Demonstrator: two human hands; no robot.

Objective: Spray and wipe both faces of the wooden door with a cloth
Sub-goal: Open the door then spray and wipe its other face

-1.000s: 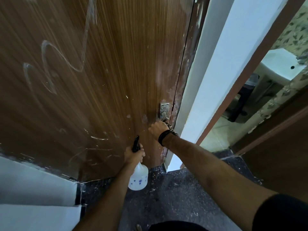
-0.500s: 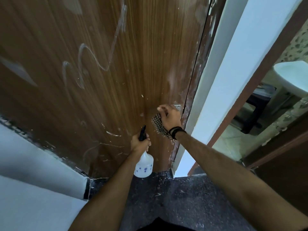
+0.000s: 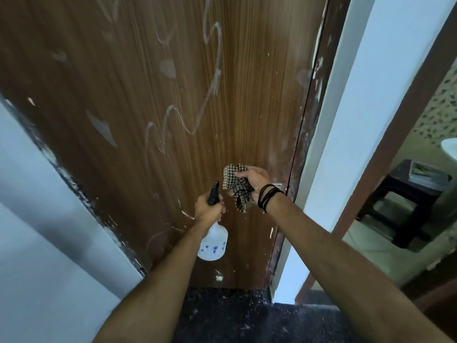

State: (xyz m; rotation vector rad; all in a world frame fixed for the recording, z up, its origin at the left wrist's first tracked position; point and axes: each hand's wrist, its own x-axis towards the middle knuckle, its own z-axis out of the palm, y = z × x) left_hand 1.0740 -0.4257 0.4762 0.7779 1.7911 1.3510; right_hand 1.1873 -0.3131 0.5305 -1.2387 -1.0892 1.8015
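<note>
Left hand point(image 3: 207, 211), lower centre of frame: fingers curled tight round the neck of the spray bottle point(image 3: 213, 240), below its black trigger head point(image 3: 213, 195). Can't tell whether a finger sits on the trigger. Bottle body is a white translucent plastic bulb with small blue flower prints, hanging below the fist, nozzle pointing up toward the door.

Right hand point(image 3: 254, 179), just right of centre: fingers bent, thumb and fingertips pinching a bunched cloth point(image 3: 236, 186). Cloth is a black-and-cream check weave, crumpled, loose end drooping under the palm. Whether it touches the door surface is unclear. Several black cord bands point(image 3: 268, 197) on that wrist.

Wooden door point(image 3: 153, 100) fills the upper left and centre: brown laminate, fine vertical grain, semi-gloss. White squiggly smear lines point(image 3: 183, 120) run up the centre, with pale patches and paint flecks scattered, denser near the bottom edge. Small metal latch piece point(image 3: 278, 185) at the door edge, mostly hidden behind the right wrist.

Right of the door: dark brown frame strip point(image 3: 314, 115), chipped and paint-spattered, then a white wall edge point(image 3: 346, 134). Far right: second doorway, dark stool point(image 3: 408, 201), patterned tiles point(image 3: 442, 107). Floor point(image 3: 247, 318) at the bottom is dark speckled stone, dusty.
</note>
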